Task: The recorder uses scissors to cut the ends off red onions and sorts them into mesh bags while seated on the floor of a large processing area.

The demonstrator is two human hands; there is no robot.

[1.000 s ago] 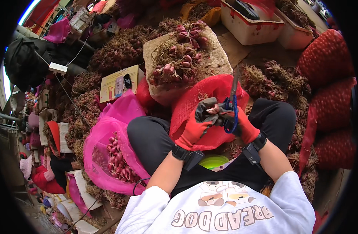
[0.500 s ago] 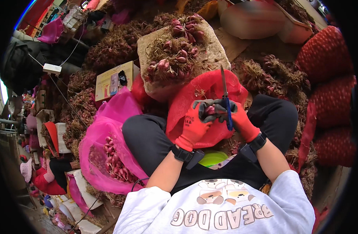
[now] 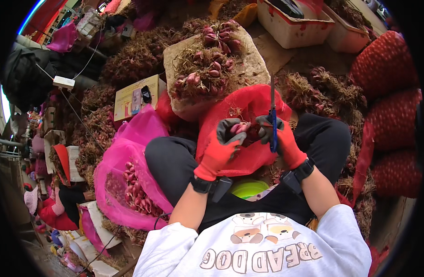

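Shallot (image 3: 242, 128) pinched in left hand (image 3: 221, 147) over red net bag (image 3: 239, 111), right hand (image 3: 283, 138) gripping blue-handled knife (image 3: 273, 115) beside it, pink bag (image 3: 129, 171) left of the net bag

We see red gloves with grey fingertips on the left hand (image 3: 222, 147) and right hand (image 3: 282, 138), a pinkish-purple shallot (image 3: 242, 128) between them, and a blue-handled knife (image 3: 273, 121). The mesh sack (image 3: 242, 108) on our lap is bright red, the net bag (image 3: 129, 171) beside our knee hot pink. Black trousers (image 3: 172, 161), and a white shirt (image 3: 262, 247) with brown cartoon dogs. The shallot bunches (image 3: 207, 64) look purplish with tan roots.
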